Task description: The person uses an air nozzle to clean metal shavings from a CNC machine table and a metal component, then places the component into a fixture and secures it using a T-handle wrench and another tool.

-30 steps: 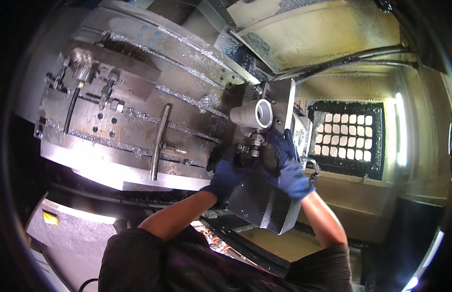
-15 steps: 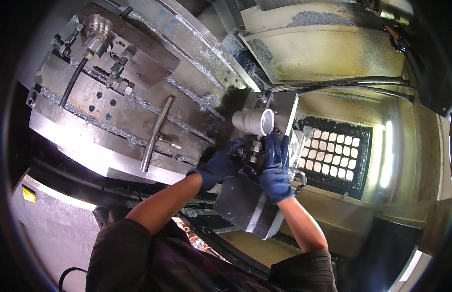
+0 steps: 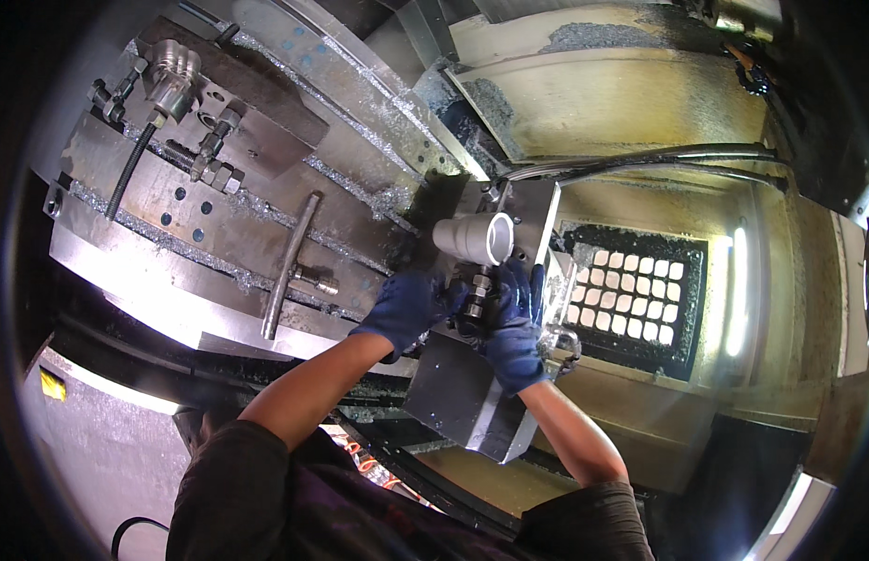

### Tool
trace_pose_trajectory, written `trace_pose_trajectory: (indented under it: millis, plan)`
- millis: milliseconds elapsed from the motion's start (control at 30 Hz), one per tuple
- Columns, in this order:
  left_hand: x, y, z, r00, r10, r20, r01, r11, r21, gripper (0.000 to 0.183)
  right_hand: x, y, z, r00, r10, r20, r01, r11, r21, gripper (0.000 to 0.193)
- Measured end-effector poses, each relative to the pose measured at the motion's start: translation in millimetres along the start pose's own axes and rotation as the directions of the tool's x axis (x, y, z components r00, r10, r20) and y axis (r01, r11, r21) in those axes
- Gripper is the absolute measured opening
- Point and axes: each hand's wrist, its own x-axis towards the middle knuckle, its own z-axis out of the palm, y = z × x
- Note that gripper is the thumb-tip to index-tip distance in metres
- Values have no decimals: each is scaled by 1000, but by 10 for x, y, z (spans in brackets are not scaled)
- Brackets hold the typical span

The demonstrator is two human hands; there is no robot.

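A silver, stepped, hollow cylindrical metal part (image 3: 474, 238) lies on its side on the fixture block, its round mouth facing right. Just below it stands a clamp bolt with nuts (image 3: 477, 292), between my two hands. My left hand (image 3: 402, 307), in a dark blue glove, is at the bolt's left side. Its fingers are curled in, and their tips are partly hidden. On the other side, my gloved right hand (image 3: 517, 335) rests against the fixture, fingers stretched upward and a little apart. The dark fixture block (image 3: 453, 388) extends below both hands.
A T-handle wrench (image 3: 292, 266) lies on the slotted machine table (image 3: 140, 210), which is strewn with metal chips. Another fixture with a silver part (image 3: 173, 84) is at the far left. Hoses (image 3: 659, 161) run behind; a perforated grate (image 3: 631, 297) is at right.
The whole view has shifted slightly left. My left hand has drawn back slightly from the middle of the fixture, and more of the clamp bolt's lower end shows between my hands.
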Motion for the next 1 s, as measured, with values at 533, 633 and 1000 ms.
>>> trace_pose_trajectory:
  millis: [533, 633, 1000]
  plan:
    - [44, 215, -193, 928, -179, 327, 121, 974, 191, 37, 6, -11, -35, 1000, 8, -22, -7, 999, 50, 89]
    - [80, -304, 117, 981, 128, 144, -167, 940, 298, 33, -15, -26, -39, 999, -3, -37, 6, 998, 67, 88]
    - [27, 109, -11, 907, -326, 266, 290, 942, 167, 41, -23, -21, -24, 997, -16, -71, 18, 1000, 23, 92]
